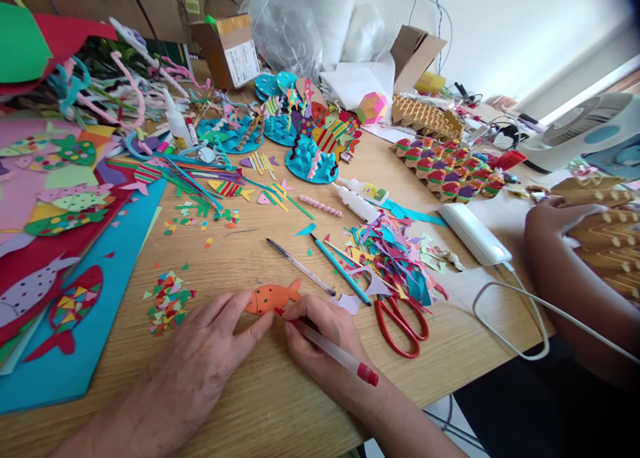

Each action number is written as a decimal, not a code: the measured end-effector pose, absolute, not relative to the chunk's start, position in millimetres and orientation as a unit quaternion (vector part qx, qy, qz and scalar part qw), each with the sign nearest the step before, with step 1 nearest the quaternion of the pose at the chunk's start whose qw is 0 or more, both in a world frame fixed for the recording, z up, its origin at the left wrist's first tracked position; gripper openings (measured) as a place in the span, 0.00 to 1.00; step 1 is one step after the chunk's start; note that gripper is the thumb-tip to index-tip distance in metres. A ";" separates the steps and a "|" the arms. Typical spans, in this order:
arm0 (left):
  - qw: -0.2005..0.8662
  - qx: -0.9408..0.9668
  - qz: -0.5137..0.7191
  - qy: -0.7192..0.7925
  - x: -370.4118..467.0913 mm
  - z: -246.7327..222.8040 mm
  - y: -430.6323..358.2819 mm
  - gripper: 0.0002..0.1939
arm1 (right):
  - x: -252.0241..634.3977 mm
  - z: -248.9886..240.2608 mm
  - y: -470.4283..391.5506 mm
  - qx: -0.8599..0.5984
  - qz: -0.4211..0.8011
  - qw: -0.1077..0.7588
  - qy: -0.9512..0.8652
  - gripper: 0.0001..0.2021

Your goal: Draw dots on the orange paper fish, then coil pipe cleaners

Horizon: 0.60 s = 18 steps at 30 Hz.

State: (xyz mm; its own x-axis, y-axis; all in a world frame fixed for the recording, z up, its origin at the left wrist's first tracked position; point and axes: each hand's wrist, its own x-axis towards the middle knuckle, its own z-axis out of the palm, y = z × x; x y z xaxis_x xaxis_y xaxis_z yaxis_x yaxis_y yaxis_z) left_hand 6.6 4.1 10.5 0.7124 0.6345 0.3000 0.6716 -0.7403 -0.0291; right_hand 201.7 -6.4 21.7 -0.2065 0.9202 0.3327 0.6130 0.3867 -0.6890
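An orange paper fish [273,299] with dark dots lies flat on the wooden table in front of me. My left hand [213,338] steadies it, with fingertips at the head end and the thumb along its lower edge. In my right hand [320,335] is a red pen [340,353] with a frosted barrel, gripped near its tip. That tip is at the fish's lower edge, near the tail, partly hidden by my fingers. Just beyond the fish lie a black pen [300,266] and a blue pen [341,269]. Red-handled scissors [403,328] rest to the right of my right hand.
Small paper bits [170,301] are heaped at left, beside a blue sheet [95,351] with decorated paper fish. Colourful scraps [395,251] and glue bottles [356,203] lie beyond. A white power bank [475,235] trails a cable. At right, another person's hand [555,221] touches an egg carton [610,238].
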 end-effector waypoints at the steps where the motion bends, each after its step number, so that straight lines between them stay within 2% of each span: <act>1: 0.066 -0.923 -0.136 -0.353 6.3 10.5 4.2 0.28 | 201.6 21.8 -6.4 -0.514 0.209 0.364 -0.748 0.06; 18: 0.070 -0.921 -0.149 -0.354 6.7 8.1 2.6 0.27 | 202.0 21.5 -6.6 -0.516 0.220 0.359 -0.746 0.06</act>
